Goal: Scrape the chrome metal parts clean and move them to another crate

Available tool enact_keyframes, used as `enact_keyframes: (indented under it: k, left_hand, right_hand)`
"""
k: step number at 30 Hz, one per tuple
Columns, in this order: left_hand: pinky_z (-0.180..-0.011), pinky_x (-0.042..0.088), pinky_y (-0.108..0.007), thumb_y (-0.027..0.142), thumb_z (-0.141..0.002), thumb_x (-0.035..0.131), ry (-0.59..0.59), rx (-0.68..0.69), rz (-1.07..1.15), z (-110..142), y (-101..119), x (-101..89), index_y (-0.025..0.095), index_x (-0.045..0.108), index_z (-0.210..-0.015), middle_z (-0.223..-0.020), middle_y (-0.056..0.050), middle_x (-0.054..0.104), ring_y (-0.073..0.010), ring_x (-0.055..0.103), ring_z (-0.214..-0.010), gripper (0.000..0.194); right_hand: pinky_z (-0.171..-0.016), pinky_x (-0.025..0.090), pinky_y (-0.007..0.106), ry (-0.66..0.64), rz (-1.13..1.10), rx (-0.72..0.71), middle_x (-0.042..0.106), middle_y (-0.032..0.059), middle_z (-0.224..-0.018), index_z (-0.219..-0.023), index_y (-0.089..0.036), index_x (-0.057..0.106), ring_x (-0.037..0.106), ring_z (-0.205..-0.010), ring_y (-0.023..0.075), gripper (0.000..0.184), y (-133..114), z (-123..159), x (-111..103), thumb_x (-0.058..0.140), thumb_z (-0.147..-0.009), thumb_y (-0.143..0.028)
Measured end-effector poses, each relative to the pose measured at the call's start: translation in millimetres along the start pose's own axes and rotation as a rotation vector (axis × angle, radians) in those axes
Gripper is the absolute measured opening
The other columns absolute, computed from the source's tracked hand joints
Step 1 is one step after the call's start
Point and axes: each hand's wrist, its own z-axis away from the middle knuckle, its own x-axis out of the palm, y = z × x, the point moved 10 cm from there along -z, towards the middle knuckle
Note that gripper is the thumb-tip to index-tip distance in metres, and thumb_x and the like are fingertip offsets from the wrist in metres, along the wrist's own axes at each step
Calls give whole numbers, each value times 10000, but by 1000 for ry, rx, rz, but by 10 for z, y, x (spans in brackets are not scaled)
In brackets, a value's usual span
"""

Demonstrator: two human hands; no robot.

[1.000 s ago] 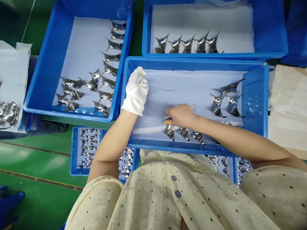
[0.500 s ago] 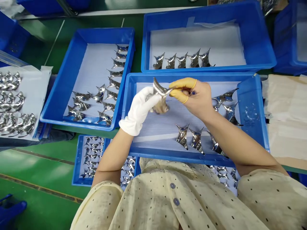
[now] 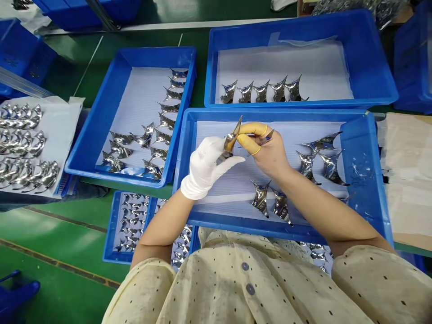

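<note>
Over the near middle tray, my left hand (image 3: pixel 204 168), in a white glove, is closed around a shiny curved metal part (image 3: pixel 230 143) with pointed corners, its thumb sticking out to the right. Yellow finger covers sit on the thumb and forefinger of my right hand (image 3: pixel 265 146); these pinch the part's edge. A thin pointed item with a spot of blue (image 3: pixel 267 137) shows between the fingers of this hand; its kind is unclear. Below lie similar metal parts (image 3: pixel 260 198), with others (image 3: pixel 306 166) to the right, in the blue tray (image 3: pixel 286 230).
A blue tray (image 3: pixel 374 58) behind holds a row of similar parts. Another blue tray (image 3: pixel 91 112) on the left has more. White paper (image 3: pixel 62 135) at far left carries rows of shiny pieces. Beige sheets (image 3: pixel 408 171) lie at right; lower trays (image 3: pixel 110 245) stand below.
The metal part has turned between my hands and now stands more upright. My left thumb has swung away from it to the right. The whole view has shifted slightly.
</note>
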Motion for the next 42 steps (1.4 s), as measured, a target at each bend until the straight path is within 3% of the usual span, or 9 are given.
enact_keyframes:
  k: [4,7,12,24,30,37,42]
  left_hand:
    - [-708,573,-306,480,-953,776,-63,-10,-101,90,-51,79,266,636,-1249,-962,-43,713,-171,674,-793,392]
    - [-665,560,-303,498,-979,735,-29,18,-148,88,-7,50,260,640,-1233,-942,-42,712,-167,654,-763,360]
    - [-696,568,-343,732,-926,667,-25,-75,-122,54,-82,50,237,666,-1169,-886,-42,689,-189,652,-782,551]
    - [-725,564,-352,686,-948,674,-18,-94,-50,45,-117,49,245,674,-1150,-891,-34,698,-189,656,-796,485]
    - [-698,529,-352,777,-855,718,-12,-148,-57,85,-190,32,254,662,-1054,-831,-8,631,-179,599,-749,562]
    - [-631,504,-323,765,-853,734,-26,-293,109,80,-270,41,240,707,-985,-767,9,640,-144,576,-639,543]
    - [-536,445,-305,590,-1010,655,-42,-639,358,167,-517,89,248,753,-921,-569,46,543,-112,470,-475,368]
  right_hand:
    - [-628,571,283,-34,-9,20,739,32,-837,-897,-218,774,653,-680,141,469,36,30,30,864,-775,-662]
    - [-542,500,267,-61,-15,23,716,22,-787,-927,-211,779,574,-577,113,464,39,52,64,852,-800,-651]
    - [-589,510,261,14,66,-6,705,29,-807,-916,-213,778,595,-654,129,482,9,75,2,846,-792,-674]
    - [-662,562,295,30,79,-11,754,37,-912,-932,-248,792,651,-746,160,433,-4,96,-23,861,-785,-649]
    - [-666,572,308,-5,100,8,760,57,-926,-915,-228,756,660,-753,171,491,40,99,28,845,-783,-692]
    - [-614,508,290,-17,116,-1,724,46,-887,-906,-237,721,612,-716,155,474,30,89,31,821,-810,-690]
    - [-533,380,279,-28,181,-72,690,5,-838,-878,-245,733,360,-543,87,364,-121,117,18,869,-806,-575]
